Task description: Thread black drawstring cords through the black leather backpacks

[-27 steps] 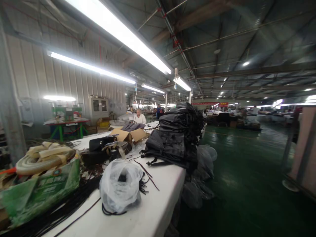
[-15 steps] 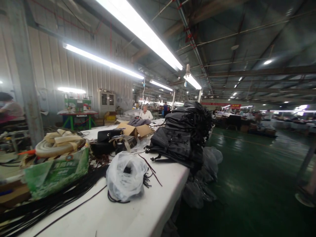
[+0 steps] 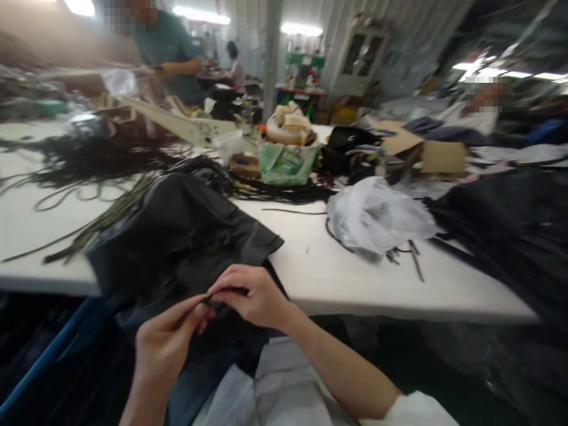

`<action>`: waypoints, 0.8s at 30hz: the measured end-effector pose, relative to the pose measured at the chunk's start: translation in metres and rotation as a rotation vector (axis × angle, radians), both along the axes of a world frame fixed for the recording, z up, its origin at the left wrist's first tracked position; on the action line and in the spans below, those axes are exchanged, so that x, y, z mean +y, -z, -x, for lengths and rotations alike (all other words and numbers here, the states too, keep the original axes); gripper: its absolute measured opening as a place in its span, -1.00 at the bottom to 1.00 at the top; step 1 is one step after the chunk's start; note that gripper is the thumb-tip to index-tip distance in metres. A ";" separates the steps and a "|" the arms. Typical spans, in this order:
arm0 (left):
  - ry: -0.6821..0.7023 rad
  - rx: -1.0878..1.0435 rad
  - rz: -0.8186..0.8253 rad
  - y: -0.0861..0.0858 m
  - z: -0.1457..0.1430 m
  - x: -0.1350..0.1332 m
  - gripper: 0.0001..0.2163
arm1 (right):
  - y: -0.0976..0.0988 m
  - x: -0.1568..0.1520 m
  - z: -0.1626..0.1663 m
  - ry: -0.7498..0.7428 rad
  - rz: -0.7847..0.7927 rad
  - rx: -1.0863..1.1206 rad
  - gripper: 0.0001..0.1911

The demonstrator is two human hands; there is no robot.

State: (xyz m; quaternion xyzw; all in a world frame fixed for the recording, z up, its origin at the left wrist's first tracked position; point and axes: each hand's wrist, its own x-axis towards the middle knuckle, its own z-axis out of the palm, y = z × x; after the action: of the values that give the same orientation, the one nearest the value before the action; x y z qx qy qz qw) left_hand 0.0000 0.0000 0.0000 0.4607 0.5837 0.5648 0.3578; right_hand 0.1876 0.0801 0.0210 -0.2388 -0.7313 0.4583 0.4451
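Both hands meet low in the middle of the head view, over the front edge of the table. My left hand is closed, with thumb and forefinger pinching a thin dark strip. On the same strip, my right hand is closed from the other side, its fingertips almost touching the left ones. Just behind them a black leather-like bag lies crumpled, hanging partly over the edge. Whether the strip belongs to the bag I cannot tell.
A clear plastic bag with black cords sits right of centre. Black bags are heaped at the right. Behind are a green sack, an open carton and tangled dark cords. A co-worker stands across the table.
My view has swung left and down from the hall and lights to the table. Both hands and the crumpled black bag have come into view; earlier no hands showed.
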 end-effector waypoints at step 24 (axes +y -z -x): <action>0.019 -0.156 0.069 0.000 0.006 -0.005 -0.81 | -0.012 0.011 -0.008 -0.133 -0.137 -0.125 -0.93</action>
State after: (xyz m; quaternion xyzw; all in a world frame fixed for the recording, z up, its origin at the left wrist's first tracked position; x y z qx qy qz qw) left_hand -0.0058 -0.0051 0.0004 0.4082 0.5687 0.5752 0.4232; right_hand 0.1953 0.0915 0.0333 -0.1870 -0.8014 0.4199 0.3827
